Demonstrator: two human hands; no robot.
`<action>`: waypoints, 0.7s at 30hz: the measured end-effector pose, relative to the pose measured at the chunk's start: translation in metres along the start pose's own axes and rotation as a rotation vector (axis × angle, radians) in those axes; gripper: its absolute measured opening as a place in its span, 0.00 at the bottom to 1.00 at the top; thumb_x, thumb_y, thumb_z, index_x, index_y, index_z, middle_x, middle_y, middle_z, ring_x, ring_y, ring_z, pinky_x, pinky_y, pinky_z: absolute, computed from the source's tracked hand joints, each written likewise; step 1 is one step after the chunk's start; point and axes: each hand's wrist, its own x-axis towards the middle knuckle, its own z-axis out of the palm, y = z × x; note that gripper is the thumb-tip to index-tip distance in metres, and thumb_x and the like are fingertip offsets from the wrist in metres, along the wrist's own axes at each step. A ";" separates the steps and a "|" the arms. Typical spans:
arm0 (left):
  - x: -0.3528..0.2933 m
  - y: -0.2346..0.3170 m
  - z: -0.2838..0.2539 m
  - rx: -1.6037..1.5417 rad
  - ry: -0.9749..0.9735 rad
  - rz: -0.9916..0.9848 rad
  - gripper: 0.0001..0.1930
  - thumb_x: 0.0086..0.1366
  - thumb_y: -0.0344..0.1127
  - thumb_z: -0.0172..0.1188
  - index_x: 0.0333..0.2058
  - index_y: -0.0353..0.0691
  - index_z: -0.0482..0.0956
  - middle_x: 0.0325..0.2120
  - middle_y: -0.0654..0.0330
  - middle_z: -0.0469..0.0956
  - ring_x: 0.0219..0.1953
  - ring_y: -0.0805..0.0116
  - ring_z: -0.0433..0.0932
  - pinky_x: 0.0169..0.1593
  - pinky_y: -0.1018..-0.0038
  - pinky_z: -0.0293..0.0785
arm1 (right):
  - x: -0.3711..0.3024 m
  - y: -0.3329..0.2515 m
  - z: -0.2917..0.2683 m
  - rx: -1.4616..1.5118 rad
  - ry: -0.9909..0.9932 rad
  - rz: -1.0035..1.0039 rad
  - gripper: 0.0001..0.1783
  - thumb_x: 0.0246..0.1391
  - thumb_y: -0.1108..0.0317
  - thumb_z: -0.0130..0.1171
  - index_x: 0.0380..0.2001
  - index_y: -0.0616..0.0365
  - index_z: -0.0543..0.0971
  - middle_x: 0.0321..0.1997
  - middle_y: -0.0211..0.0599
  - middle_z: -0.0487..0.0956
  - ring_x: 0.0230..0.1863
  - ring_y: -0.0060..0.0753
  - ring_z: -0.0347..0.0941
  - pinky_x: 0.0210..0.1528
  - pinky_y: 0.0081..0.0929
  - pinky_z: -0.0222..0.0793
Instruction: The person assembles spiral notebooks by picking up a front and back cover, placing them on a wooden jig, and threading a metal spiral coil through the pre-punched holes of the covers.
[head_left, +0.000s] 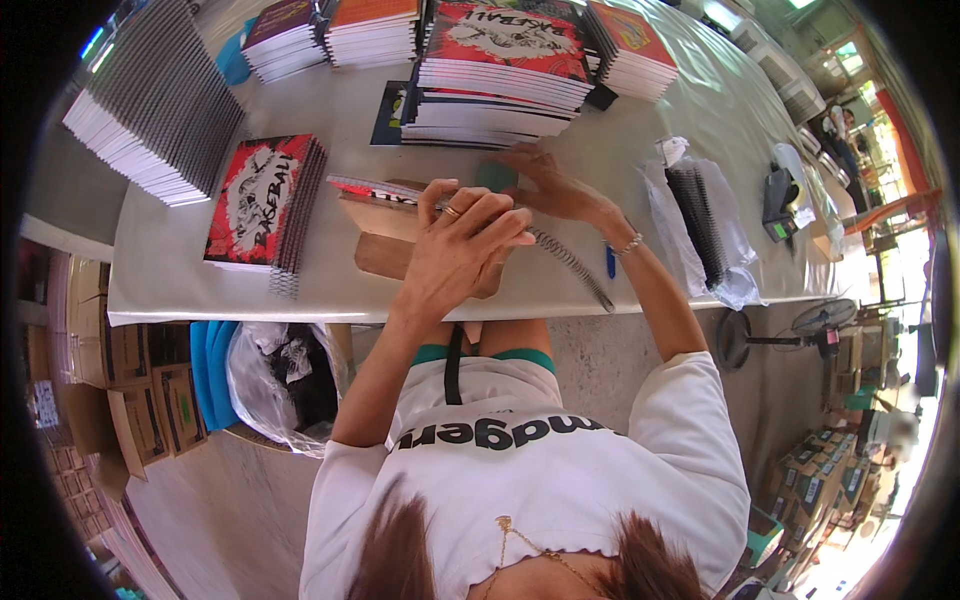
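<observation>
My left hand point(462, 238) is closed around a thin notebook point(376, 188) with a red patterned cover, held upright with a wooden board point(378, 219) along its near side. A loose wire spiral coil point(572, 262) sticks out from the right end of the notebook and curves toward the table's front edge. Beyond it, my right hand point(552, 186) reaches in with fingers stretched and apart, beside a small green block point(496, 178). Whether the fingertips touch the block I cannot tell. Another wooden piece point(385, 257) lies flat under the held notebook.
Red-covered spiral notebooks point(262, 200) lie to the left, beside a tall notebook stack point(150, 110). More stacks point(500, 95) line the far side. On the right are a plastic bag of black coils point(695, 220), a blue pen point(610, 262) and a black tape dispenser point(780, 200).
</observation>
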 end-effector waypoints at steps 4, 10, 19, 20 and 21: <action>-0.005 -0.004 0.000 0.029 -0.009 0.002 0.13 0.58 0.45 0.61 0.41 0.52 0.78 0.37 0.69 0.76 0.46 0.70 0.73 0.62 0.61 0.52 | 0.018 -0.010 0.005 -0.147 -0.197 -0.064 0.30 0.53 0.51 0.61 0.60 0.40 0.70 0.65 0.47 0.62 0.67 0.55 0.51 0.68 0.48 0.48; 0.000 -0.004 0.001 0.032 -0.021 -0.011 0.12 0.58 0.46 0.62 0.39 0.51 0.78 0.36 0.70 0.77 0.48 0.71 0.74 0.62 0.60 0.52 | 0.010 0.009 -0.001 0.109 -0.216 0.032 0.32 0.53 0.53 0.62 0.60 0.47 0.70 0.62 0.41 0.68 0.65 0.43 0.60 0.64 0.41 0.58; 0.005 -0.002 0.007 0.024 0.095 -0.019 0.11 0.58 0.46 0.62 0.37 0.51 0.78 0.34 0.68 0.77 0.46 0.70 0.76 0.64 0.58 0.52 | -0.023 -0.018 -0.058 1.143 -0.377 0.077 0.37 0.56 0.45 0.60 0.60 0.60 0.68 0.57 0.34 0.71 0.59 0.27 0.66 0.57 0.26 0.65; 0.005 -0.003 0.006 0.024 0.095 -0.017 0.11 0.58 0.46 0.62 0.37 0.51 0.78 0.34 0.68 0.77 0.46 0.70 0.76 0.64 0.58 0.52 | -0.022 -0.018 -0.059 1.141 -0.399 0.042 0.37 0.55 0.45 0.60 0.59 0.60 0.69 0.56 0.36 0.72 0.59 0.26 0.66 0.57 0.25 0.65; 0.003 -0.005 0.003 -0.003 0.035 -0.024 0.12 0.57 0.47 0.63 0.37 0.51 0.78 0.37 0.68 0.76 0.48 0.69 0.75 0.64 0.55 0.50 | -0.022 -0.017 -0.060 1.141 -0.399 0.040 0.37 0.55 0.45 0.60 0.59 0.60 0.69 0.56 0.36 0.72 0.59 0.26 0.66 0.57 0.25 0.65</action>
